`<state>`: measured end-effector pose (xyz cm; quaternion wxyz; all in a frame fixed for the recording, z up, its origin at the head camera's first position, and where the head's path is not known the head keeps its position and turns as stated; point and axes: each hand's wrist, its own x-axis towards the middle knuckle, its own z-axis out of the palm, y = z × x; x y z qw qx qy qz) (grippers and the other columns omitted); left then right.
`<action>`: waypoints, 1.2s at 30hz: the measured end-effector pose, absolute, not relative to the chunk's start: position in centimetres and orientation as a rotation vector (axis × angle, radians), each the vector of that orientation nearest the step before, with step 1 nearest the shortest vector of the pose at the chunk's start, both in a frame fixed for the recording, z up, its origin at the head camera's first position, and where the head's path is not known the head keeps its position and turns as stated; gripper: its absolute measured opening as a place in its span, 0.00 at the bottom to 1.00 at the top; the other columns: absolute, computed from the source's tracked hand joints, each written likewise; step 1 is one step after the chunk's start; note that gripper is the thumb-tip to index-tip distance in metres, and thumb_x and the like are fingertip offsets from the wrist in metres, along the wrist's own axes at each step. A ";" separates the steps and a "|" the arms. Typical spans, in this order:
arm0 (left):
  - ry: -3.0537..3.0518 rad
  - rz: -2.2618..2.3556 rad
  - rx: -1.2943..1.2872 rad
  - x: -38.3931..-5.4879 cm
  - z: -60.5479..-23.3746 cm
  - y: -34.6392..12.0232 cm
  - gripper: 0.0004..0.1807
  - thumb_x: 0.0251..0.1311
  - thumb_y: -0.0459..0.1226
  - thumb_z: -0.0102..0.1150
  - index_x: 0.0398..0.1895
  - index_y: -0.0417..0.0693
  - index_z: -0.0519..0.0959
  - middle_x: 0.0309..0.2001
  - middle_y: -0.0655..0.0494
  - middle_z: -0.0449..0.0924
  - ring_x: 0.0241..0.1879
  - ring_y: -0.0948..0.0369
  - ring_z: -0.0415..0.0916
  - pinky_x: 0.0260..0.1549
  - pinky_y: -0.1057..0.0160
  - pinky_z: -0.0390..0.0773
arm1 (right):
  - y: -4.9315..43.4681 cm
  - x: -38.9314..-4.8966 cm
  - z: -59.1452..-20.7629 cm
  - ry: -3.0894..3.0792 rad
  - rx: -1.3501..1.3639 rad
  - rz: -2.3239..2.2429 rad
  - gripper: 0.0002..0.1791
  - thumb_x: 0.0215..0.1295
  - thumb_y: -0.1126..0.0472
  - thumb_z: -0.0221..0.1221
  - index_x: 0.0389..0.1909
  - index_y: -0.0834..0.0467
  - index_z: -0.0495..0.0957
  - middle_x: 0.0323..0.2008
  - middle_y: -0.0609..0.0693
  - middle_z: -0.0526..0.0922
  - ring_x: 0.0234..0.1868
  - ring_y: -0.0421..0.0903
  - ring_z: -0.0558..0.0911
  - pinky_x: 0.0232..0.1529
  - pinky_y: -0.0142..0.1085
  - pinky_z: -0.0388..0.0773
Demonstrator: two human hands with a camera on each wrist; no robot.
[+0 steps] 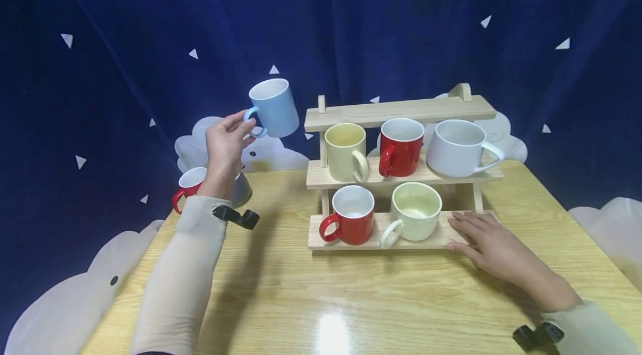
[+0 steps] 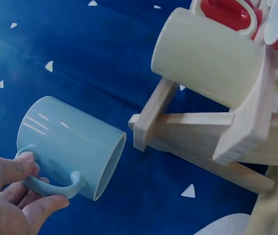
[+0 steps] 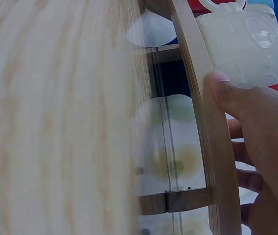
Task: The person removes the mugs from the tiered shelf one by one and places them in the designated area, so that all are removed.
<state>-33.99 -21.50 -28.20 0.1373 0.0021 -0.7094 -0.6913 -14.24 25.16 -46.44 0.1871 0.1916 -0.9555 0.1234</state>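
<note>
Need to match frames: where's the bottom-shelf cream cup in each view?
Head: lower shelf, cream cup just right of the red mug.
Left wrist: not visible.
Right wrist: upper right, the cream cup just above the thumb of the right hand.
Shared landmark: the wooden rack, also at right in left wrist and right of centre in right wrist.
</note>
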 end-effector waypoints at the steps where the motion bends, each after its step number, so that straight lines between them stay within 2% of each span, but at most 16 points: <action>1: -2.057 -2.001 0.017 -34.0 -28.4 -21.6 0.18 0.62 0.33 0.64 0.55 0.42 0.81 0.52 0.46 0.82 0.52 0.56 0.79 0.49 0.58 0.81 | 25.2 -14.2 -46.4 -2.692 0.538 0.347 0.33 0.58 0.45 0.67 0.56 0.65 0.78 0.57 0.63 0.77 0.57 0.65 0.73 0.55 0.59 0.69; 9: -1.986 -2.096 0.060 -34.0 -30.7 -22.5 0.19 0.62 0.31 0.64 0.57 0.39 0.80 0.56 0.41 0.79 0.53 0.56 0.78 0.50 0.57 0.80 | 25.2 -14.2 -46.2 -2.697 0.534 0.347 0.33 0.59 0.45 0.67 0.56 0.66 0.78 0.57 0.63 0.77 0.57 0.65 0.73 0.55 0.59 0.69; 13: -1.994 -2.061 0.079 -34.0 -32.0 -22.9 0.19 0.62 0.30 0.64 0.56 0.39 0.80 0.53 0.43 0.81 0.50 0.57 0.80 0.48 0.58 0.81 | 25.2 -14.2 -46.1 -2.692 0.537 0.347 0.33 0.58 0.46 0.68 0.56 0.66 0.78 0.57 0.63 0.77 0.57 0.64 0.72 0.55 0.58 0.69; 18: -1.986 -2.041 0.090 -34.1 -34.1 -23.5 0.18 0.62 0.29 0.63 0.56 0.37 0.80 0.52 0.39 0.80 0.49 0.55 0.80 0.46 0.59 0.82 | 25.2 -14.3 -46.1 -2.673 0.553 0.341 0.32 0.58 0.47 0.68 0.55 0.66 0.78 0.56 0.63 0.78 0.57 0.64 0.73 0.54 0.57 0.69; 26: -2.002 -2.055 0.163 -34.1 -37.1 -24.5 0.19 0.62 0.29 0.62 0.57 0.37 0.79 0.55 0.38 0.79 0.52 0.56 0.79 0.50 0.57 0.80 | 25.1 -14.3 -46.0 -2.676 0.552 0.344 0.32 0.58 0.47 0.68 0.55 0.67 0.78 0.56 0.63 0.78 0.56 0.64 0.73 0.54 0.57 0.69; 33: -2.088 -1.996 0.226 -33.7 -39.5 -25.3 0.18 0.62 0.31 0.64 0.56 0.38 0.80 0.53 0.41 0.80 0.44 0.63 0.81 0.48 0.59 0.81 | 25.1 -14.3 -46.2 -2.691 0.543 0.347 0.32 0.59 0.46 0.67 0.56 0.66 0.78 0.57 0.63 0.78 0.58 0.64 0.72 0.55 0.57 0.68; 36: -2.122 -1.976 0.272 -33.5 -40.4 -25.7 0.18 0.62 0.31 0.64 0.56 0.40 0.80 0.53 0.42 0.81 0.43 0.61 0.81 0.49 0.57 0.80 | 25.1 -14.2 -46.3 -2.684 0.555 0.352 0.32 0.58 0.47 0.68 0.56 0.66 0.78 0.57 0.63 0.78 0.57 0.64 0.73 0.54 0.58 0.69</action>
